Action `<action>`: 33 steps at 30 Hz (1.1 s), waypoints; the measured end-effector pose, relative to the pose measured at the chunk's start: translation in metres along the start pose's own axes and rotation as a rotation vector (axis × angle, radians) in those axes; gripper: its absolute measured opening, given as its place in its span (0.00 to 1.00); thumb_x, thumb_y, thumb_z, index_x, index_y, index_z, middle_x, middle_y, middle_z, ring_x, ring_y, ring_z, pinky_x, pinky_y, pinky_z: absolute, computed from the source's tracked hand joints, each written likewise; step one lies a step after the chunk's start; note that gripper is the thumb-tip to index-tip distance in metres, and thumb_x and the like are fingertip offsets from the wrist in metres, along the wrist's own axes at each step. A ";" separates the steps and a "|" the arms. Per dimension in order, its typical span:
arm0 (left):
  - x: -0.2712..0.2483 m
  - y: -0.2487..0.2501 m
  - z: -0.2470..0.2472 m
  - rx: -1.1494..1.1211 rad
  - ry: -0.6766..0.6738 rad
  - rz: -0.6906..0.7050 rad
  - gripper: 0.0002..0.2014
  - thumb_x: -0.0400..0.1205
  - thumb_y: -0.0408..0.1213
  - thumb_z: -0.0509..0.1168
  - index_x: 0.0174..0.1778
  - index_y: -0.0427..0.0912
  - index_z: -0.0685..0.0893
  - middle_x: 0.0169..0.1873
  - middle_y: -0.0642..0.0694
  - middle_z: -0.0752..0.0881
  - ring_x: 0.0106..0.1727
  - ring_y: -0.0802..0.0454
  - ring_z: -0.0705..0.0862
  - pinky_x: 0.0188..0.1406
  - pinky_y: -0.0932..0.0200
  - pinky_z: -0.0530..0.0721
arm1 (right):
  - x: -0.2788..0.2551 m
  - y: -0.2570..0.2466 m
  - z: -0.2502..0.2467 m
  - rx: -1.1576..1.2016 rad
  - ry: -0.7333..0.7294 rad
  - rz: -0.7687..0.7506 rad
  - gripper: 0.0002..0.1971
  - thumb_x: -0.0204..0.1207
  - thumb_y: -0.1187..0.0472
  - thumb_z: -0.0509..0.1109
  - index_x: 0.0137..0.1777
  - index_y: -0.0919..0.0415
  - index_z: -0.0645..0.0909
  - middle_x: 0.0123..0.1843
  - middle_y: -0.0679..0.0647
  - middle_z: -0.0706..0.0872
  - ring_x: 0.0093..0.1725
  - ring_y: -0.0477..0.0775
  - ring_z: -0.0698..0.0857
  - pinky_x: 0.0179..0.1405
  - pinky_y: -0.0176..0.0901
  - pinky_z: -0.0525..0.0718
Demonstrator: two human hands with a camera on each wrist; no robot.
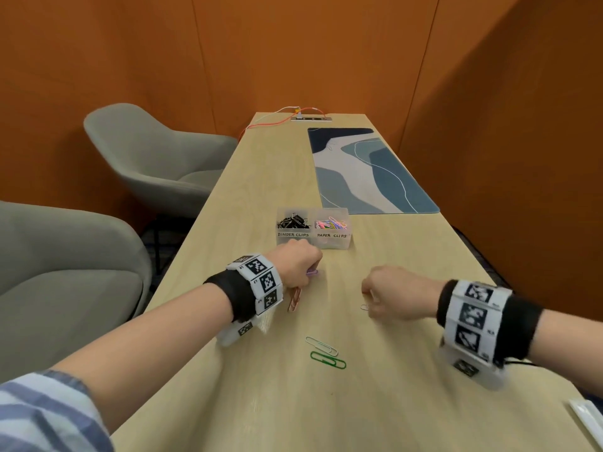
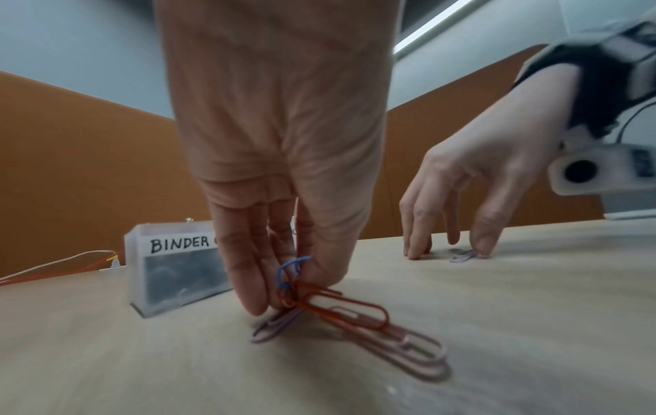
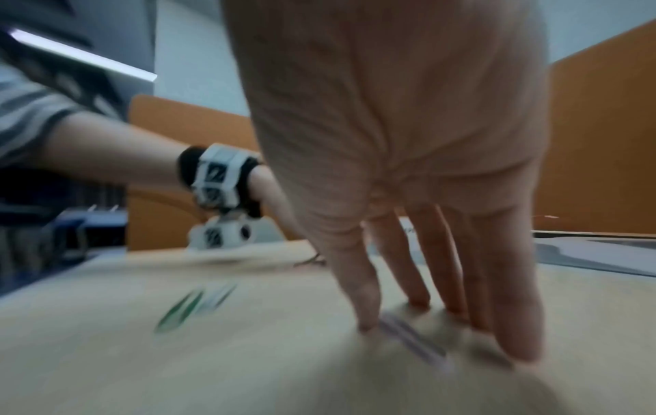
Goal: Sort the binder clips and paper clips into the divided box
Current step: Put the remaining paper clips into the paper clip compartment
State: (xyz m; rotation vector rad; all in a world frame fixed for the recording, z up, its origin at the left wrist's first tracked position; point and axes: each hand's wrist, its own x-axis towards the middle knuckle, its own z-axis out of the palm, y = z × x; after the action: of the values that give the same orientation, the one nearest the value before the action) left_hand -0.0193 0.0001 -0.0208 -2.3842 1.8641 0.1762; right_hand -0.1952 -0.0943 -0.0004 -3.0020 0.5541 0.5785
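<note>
Nearest, low in the head view, a striped blue-and-white sleeve (image 1: 42,415) fills the lower left corner and a flat white packet (image 1: 587,417) lies at the lower right edge of the light wooden table (image 1: 375,419). A little higher, at lower centre, a green wire paper clip (image 1: 328,360) lies flat with a pale silver paper clip (image 1: 321,345) just beside it on its upper side; the two are close or touching, and blur hides which.

At middle right, the right hand (image 1: 396,295) has its fingertips (image 3: 367,323) down on the table, thumb and fingers spread around a small pale lilac paper clip (image 3: 412,339); whether they touch it cannot be told through the motion blur.

At middle left, the left hand (image 1: 295,267) pinches a bunch of paper clips between thumb and pressed-together fingers (image 2: 248,280): a blue paper clip (image 2: 289,271), an orange-red paper clip (image 2: 349,310) and a pink paper clip (image 2: 413,351), which trail onto the table, with a lilac paper clip (image 2: 275,325) under the fingertips.

Just above the left hand, at frame centre, stands the clear plastic divided box (image 1: 314,238): black binder clips (image 1: 293,221) in its left compartment, labelled BINDER CLIPS, and mixed coloured paper clips (image 1: 331,223) in the right, labelled PAPER CLIPS.

Higher still, a blue patterned desk mat (image 1: 365,171) covers the table's right half, orange and white cables (image 1: 277,120) run to a metal socket strip (image 1: 311,118), and two grey upholstered chairs (image 1: 153,158) stand at left.
</note>
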 end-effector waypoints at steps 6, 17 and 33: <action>0.002 0.009 -0.002 0.058 -0.010 -0.033 0.10 0.79 0.32 0.61 0.54 0.34 0.80 0.56 0.34 0.82 0.57 0.34 0.82 0.42 0.52 0.75 | -0.005 -0.018 0.014 -0.336 0.077 -0.076 0.14 0.77 0.75 0.55 0.59 0.70 0.77 0.60 0.66 0.81 0.61 0.67 0.82 0.51 0.55 0.79; 0.019 -0.008 -0.038 -0.448 0.048 -0.097 0.01 0.76 0.31 0.68 0.40 0.38 0.82 0.29 0.44 0.82 0.25 0.53 0.80 0.29 0.62 0.81 | 0.013 0.004 0.004 0.018 0.122 -0.022 0.12 0.74 0.68 0.60 0.56 0.65 0.79 0.57 0.61 0.84 0.56 0.64 0.83 0.46 0.46 0.77; 0.090 -0.025 -0.059 -0.885 0.216 -0.457 0.12 0.71 0.27 0.75 0.49 0.29 0.88 0.47 0.31 0.91 0.51 0.39 0.91 0.57 0.44 0.88 | 0.085 0.025 -0.075 1.135 0.375 0.292 0.13 0.77 0.78 0.57 0.56 0.68 0.77 0.33 0.60 0.77 0.29 0.53 0.82 0.22 0.40 0.87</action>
State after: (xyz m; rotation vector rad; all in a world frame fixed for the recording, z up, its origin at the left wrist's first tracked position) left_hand 0.0281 -0.0893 0.0231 -3.4479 1.4023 0.8833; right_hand -0.1037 -0.1538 0.0388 -1.9293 0.9308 -0.2708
